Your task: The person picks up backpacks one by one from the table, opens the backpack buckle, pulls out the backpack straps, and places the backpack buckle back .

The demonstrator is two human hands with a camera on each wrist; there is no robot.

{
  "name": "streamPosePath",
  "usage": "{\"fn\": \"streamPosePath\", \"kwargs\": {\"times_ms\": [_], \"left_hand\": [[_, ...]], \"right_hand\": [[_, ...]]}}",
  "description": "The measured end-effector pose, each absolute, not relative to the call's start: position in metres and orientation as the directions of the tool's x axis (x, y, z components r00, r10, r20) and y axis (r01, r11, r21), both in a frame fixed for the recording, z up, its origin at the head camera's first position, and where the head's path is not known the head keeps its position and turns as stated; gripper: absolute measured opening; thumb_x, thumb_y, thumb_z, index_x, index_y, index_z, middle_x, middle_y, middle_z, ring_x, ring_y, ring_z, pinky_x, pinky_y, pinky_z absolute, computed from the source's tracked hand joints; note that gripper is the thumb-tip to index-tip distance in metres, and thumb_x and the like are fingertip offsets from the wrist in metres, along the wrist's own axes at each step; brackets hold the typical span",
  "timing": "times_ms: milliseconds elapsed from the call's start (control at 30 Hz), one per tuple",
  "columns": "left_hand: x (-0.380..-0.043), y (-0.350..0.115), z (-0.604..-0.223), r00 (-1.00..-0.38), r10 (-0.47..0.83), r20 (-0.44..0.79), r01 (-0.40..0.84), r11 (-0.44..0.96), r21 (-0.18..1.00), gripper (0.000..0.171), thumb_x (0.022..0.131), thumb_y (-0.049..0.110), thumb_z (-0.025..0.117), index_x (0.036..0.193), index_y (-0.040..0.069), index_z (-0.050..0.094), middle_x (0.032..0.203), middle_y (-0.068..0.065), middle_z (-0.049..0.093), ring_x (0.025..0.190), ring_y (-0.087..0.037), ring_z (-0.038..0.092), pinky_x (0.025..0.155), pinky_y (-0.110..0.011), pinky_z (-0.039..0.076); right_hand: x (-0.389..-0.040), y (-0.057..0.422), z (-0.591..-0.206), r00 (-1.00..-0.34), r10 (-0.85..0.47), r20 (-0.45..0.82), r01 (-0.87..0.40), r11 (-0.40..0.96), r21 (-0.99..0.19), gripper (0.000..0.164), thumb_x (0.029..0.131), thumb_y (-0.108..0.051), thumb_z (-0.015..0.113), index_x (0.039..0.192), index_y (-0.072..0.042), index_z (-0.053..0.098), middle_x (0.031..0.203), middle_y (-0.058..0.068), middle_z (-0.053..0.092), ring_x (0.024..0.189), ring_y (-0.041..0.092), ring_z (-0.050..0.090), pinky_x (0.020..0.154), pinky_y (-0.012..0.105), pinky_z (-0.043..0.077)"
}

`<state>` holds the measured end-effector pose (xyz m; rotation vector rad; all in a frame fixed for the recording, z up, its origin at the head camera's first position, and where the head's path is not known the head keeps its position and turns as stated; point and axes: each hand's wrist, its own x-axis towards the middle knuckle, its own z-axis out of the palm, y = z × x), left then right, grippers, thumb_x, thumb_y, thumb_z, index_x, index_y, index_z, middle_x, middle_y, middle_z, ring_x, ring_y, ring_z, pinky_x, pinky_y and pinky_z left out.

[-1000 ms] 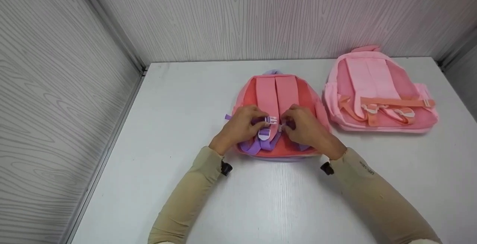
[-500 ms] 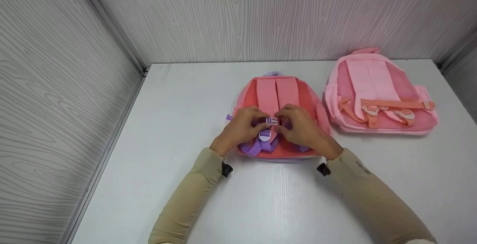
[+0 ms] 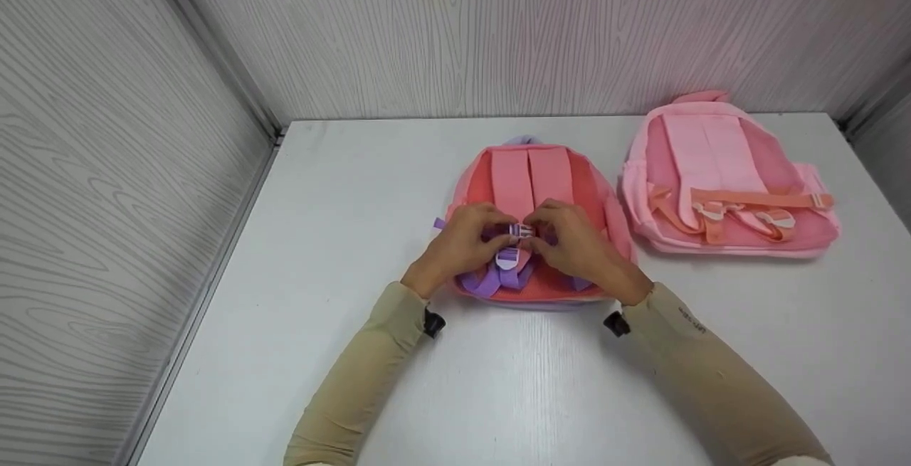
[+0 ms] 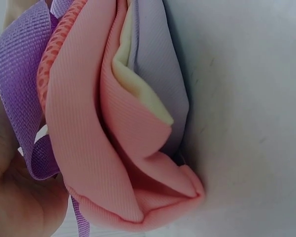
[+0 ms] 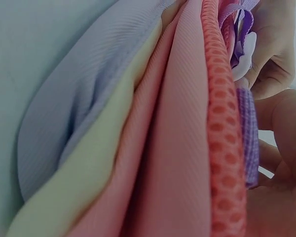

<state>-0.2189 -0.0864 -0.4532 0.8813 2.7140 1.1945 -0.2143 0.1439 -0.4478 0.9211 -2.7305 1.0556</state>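
A coral-red backpack lies on the table with its straps and mesh back facing up. Over its middle, my left hand pinches the pronged half of a white side-release buckle on a purple strap. From the other side my right hand grips the socket half, mostly hidden by the fingers. The two halves meet between my fingertips; whether they are locked I cannot tell. Below them lies a white strap adjuster. Purple webbing shows beside my hand in the left wrist view, and purple strap in the right wrist view.
Right of the coral bag lies a pink backpack, also back side up, with orange straps and white buckles. Both bags are on a white table. Grey wood-grain panels stand behind it and at its sides.
My right hand has moved left, bringing its buckle half from apart up against the pronged half. My left hand has stayed nearly in place. Over the last half second little has moved.
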Motion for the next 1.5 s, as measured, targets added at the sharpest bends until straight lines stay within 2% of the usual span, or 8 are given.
{"fn": "streamPosePath", "kwargs": {"times_ms": [200,467,1033,1333,1500], "left_hand": [[-0.219,-0.086,-0.452,-0.826,0.528,0.197,0.496,0.514,0.7,0.027,0.1,0.015,0.076,0.126,0.006,0.077,0.118,-0.007,0.074,0.111,-0.018,0.07,0.101,-0.034,0.057],[-0.22,-0.088,-0.45,-0.827,0.536,0.168,0.486,0.533,0.693,0.035,0.1,0.016,0.076,0.133,0.004,0.072,0.125,-0.009,0.072,0.118,-0.02,0.069,0.106,-0.035,0.056],[-0.224,-0.093,-0.449,-0.799,0.582,0.149,0.529,0.564,0.633,0.024,0.102,0.018,0.074,0.121,0.004,0.078,0.117,-0.01,0.073,0.107,-0.023,0.064,0.1,-0.041,0.054],[-0.221,-0.095,-0.443,-0.828,0.549,0.117,0.468,0.56,0.683,0.021,0.104,0.019,0.071,0.122,0.007,0.075,0.116,-0.004,0.074,0.108,-0.016,0.066,0.101,-0.037,0.056],[-0.221,-0.095,-0.437,-0.837,0.543,0.073,0.425,0.559,0.712,0.02,0.105,0.018,0.07,0.122,0.009,0.073,0.114,-0.002,0.074,0.103,-0.014,0.066,0.099,-0.034,0.057]], "right_hand": [[-0.215,0.145,-0.45,-0.812,-0.503,0.295,-0.567,0.56,-0.604,0.016,0.093,-0.006,0.083,0.108,-0.001,0.08,0.095,0.012,0.071,0.087,0.025,0.068,0.081,0.04,0.061],[-0.215,0.147,-0.452,-0.806,-0.493,0.329,-0.578,0.537,-0.614,0.015,0.093,-0.006,0.083,0.107,-0.001,0.081,0.095,0.012,0.072,0.087,0.025,0.07,0.081,0.041,0.062],[-0.213,0.149,-0.454,-0.809,-0.486,0.332,-0.574,0.529,-0.625,0.018,0.093,-0.005,0.083,0.11,-0.001,0.08,0.098,0.012,0.073,0.09,0.025,0.071,0.083,0.043,0.062],[-0.212,0.147,-0.454,-0.815,-0.465,0.345,-0.565,0.507,-0.651,0.021,0.093,-0.002,0.081,0.113,0.002,0.078,0.1,0.015,0.073,0.089,0.029,0.073,0.082,0.045,0.064],[-0.213,0.147,-0.453,-0.813,-0.466,0.349,-0.57,0.514,-0.642,0.021,0.093,-0.003,0.082,0.112,0.002,0.078,0.099,0.014,0.073,0.088,0.028,0.073,0.08,0.044,0.064]]}}
